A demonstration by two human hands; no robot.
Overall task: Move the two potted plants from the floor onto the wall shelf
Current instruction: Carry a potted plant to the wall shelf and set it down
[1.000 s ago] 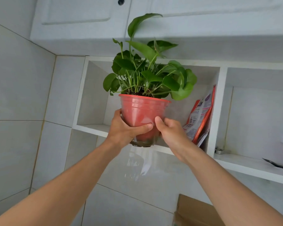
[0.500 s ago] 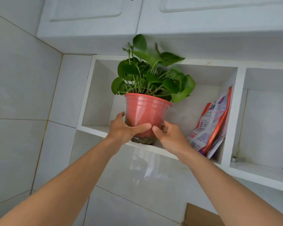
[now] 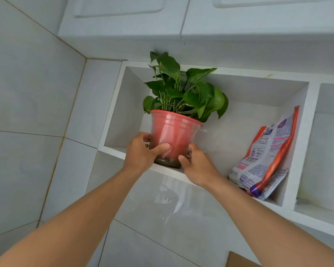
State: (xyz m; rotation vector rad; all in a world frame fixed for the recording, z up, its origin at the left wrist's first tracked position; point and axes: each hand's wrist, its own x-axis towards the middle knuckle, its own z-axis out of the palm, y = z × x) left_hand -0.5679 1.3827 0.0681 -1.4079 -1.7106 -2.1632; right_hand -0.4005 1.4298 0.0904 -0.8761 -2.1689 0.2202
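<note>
Red plastic pot [image 3: 174, 134] with a leafy plant [image 3: 183, 91] sits at the shelf [image 3: 112, 150] edge, left hand [image 3: 143, 153] and right hand [image 3: 198, 167] clasping its lower sides, beside a bag [image 3: 266, 151].

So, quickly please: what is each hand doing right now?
Left hand: closed on the lower part of the red pot, thumb across its front.
Right hand: closed on the same pot near its base.

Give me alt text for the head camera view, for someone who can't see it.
Two bare hands, left hand and right hand, grip a red plastic pot of green leafy plant at the front edge of a white wall shelf compartment. A printed orange and white bag leans against its right side.
</note>
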